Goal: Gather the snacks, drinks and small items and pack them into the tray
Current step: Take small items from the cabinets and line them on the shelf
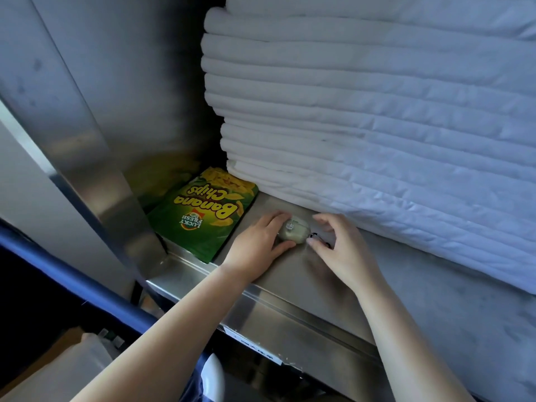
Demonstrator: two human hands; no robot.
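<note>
Head view looks down at a steel shelf (290, 285), where both hands meet on a small pale-green case (293, 232). The left hand (258, 239) grips the case from the left, fingers curled over the top and thumb along the near side. The right hand (342, 248) pinches its right end between thumb and bent forefinger, next to a small black clip (317, 236) that seems to be attached.

The case sits on the shelf just in front of the linen stack (362, 111), with a chips bag (203, 219) just left of the left hand. The tray is not in view.

To lift it well, I would keep 1 firm hold across the case's rounded body, not the dangling clip, and draw it straight toward the shelf edge, clear of the linen.

The case looks smooth, hard and pebble-shaped, so probably slippery. The bag is glossy, crinkly film. The shelf is brushed, reflective metal, and the linen is soft, quilted white folds.
</note>
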